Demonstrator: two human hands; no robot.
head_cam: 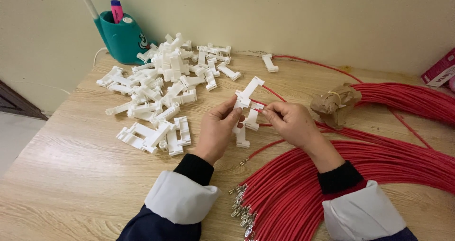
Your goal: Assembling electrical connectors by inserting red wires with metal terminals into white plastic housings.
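A white plastic connector housing (246, 109) is held at the centre of the frame while a red wire (272, 93) is pinched against it.

The housing is gripped along its lower part by the closed fingers of the left hand (217, 129); the wire end is nipped between thumb and forefinger of the right hand (290, 122), just at the housing's middle. The housing is judged light, stiff and somewhat brittle at its thin tabs, best taken by its long body; the wire is judged limp and springy, best held close to its tip. A teal pen cup (121, 37) at the upper left of the tabletop (71, 174) holds a pink marker (116, 10). A loose heap of white housings (163, 87) lies left of centre, and a red wire bundle (332, 179) with metal terminals fills the lower right.
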